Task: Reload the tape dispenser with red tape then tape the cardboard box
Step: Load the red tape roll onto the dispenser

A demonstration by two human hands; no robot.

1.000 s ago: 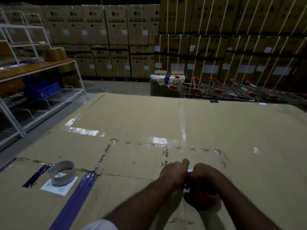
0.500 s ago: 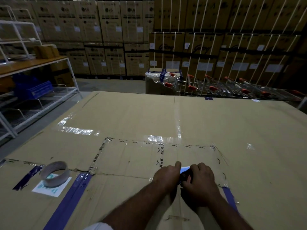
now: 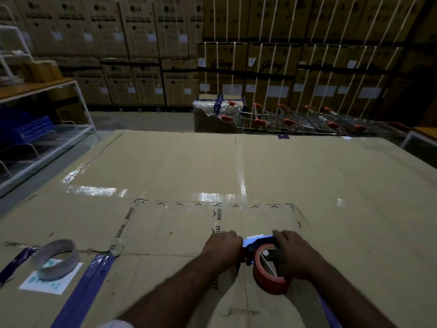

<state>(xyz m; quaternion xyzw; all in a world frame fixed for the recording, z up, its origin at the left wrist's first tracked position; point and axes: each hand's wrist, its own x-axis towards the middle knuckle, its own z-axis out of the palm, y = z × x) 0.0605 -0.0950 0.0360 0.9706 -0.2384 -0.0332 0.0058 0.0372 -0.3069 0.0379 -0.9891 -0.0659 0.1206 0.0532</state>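
Observation:
A tape dispenser [image 3: 256, 242] with a blue front and a red tape roll [image 3: 268, 276] mounted on it stands on a large flat cardboard box [image 3: 260, 169]. My left hand [image 3: 223, 247] is closed at the dispenser's left side. My right hand [image 3: 292, 253] grips the dispenser over the roll from the right. The dispenser's handle is hidden under my hands.
An empty pale tape core [image 3: 55, 259] lies on a white label [image 3: 50, 278] at the left. Blue tape strips [image 3: 80, 297] cross the near cardboard. A white rack [image 3: 47, 138] with a blue bin stands left. Trolleys [image 3: 307, 121] and stacked cartons [image 3: 142, 55] lie beyond.
Both hands have turned the dispenser, so the red tape roll now shows below my right hand. The hands stayed at about the same spot on the cardboard.

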